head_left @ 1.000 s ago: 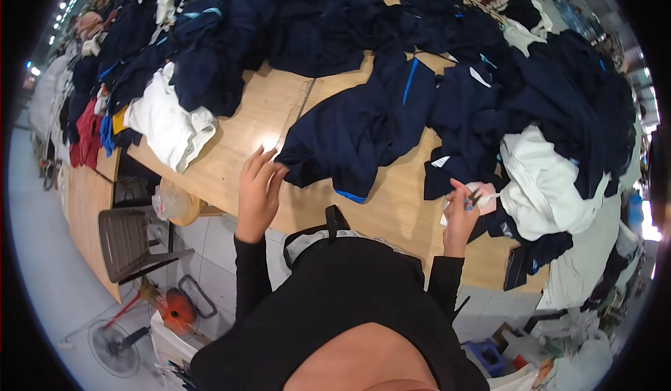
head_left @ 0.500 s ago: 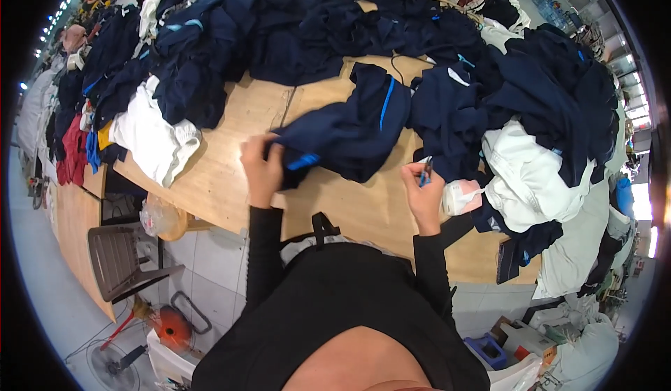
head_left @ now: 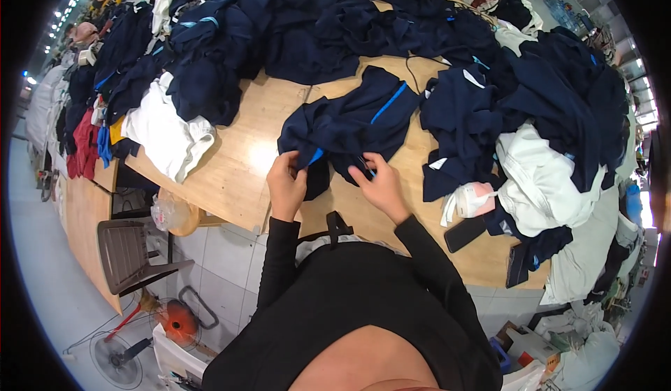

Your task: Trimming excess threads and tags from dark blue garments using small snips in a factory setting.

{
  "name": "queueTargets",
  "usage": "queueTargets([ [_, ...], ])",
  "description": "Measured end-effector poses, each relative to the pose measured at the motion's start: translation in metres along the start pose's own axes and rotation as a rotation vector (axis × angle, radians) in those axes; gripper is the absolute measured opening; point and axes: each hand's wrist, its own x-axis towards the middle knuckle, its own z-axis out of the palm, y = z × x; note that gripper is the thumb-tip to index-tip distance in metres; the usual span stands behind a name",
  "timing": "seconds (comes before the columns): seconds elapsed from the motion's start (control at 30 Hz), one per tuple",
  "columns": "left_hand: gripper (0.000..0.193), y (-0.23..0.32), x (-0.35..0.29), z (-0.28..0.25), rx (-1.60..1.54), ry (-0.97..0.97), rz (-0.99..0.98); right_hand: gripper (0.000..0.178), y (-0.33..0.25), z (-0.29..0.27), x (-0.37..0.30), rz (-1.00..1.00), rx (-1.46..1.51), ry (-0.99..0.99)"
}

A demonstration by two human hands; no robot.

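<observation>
A navy garment [head_left: 342, 122] with a bright blue strip [head_left: 388, 103] along one side lies rumpled on the wooden table in front of me. My left hand [head_left: 286, 187] pinches its near edge, beside a second patch of blue trim [head_left: 316, 156]. At the garment's near right edge, my right hand [head_left: 379, 187] is closed around small thread snips [head_left: 368, 170]. Only a bit of blue and dark metal shows between the fingers, and their tips are close to the cloth.
Navy garments [head_left: 307, 34] are heaped across the far side. White garments lie at left [head_left: 164, 129] and right [head_left: 542, 181]. Near my right arm are a black phone [head_left: 465, 235] and a pink-and-white roll [head_left: 477, 199]. A brown chair [head_left: 126, 251] and a fan [head_left: 117, 356] stand at lower left.
My right hand has moved left with the snips, from beside the pink-and-white roll to the garment's near edge. The phone, partly covered by my arm before, now shows fully.
</observation>
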Motion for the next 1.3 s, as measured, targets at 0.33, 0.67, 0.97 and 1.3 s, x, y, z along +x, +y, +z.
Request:
queueTargets([
  [0.33,0.018,-0.084,-0.013,-0.058,-0.213,0.583,-0.331,0.025,0.013,-0.070,-0.045,0.009,-0.185,-0.093],
  [0.67,0.064,0.040,-0.061,0.019,0.221,-0.230,0.201,0.027,0.014,-0.103,-0.082,0.162,-0.197,0.072],
  [0.97,0.059,-0.003,-0.054,-0.013,0.121,-0.158,-0.012,0.018,0.011,-0.097,-0.077,0.072,-0.427,0.004],
  [1.3,0.026,0.006,-0.026,-0.030,-0.532,-0.463,-0.480,0.006,-0.004,-0.129,-0.047,0.475,0.709,0.250],
])
